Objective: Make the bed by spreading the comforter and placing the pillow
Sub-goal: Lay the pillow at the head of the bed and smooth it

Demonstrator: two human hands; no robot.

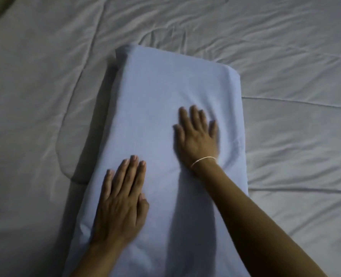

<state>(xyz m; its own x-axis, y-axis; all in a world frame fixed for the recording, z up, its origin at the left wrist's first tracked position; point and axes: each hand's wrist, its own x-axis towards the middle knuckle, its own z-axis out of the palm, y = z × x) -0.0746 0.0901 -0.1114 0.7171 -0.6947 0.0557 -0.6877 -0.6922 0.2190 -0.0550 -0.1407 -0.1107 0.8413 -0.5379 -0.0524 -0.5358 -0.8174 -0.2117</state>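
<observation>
A pale blue pillow (165,116) lies lengthwise on the white comforter (285,66), which is spread over the bed and wrinkled in soft folds and stitched seams. The pillow's far end reaches toward the middle of the comforter, and its near end runs out of the bottom edge of the view. Both hands lie flat on top of the pillow with fingers straight and close together, palms down, gripping nothing. The left hand (119,200) presses near the pillow's left edge, closer to the person. The right hand (197,136) rests farther up, near the pillow's right edge, slightly blurred, with a thin pale band (202,159) around its wrist. A rounded corner of the comforter (69,160) lies just left of the pillow, partly in its shadow. A dark strip shows at the upper left corner, too dim to tell what it is.
</observation>
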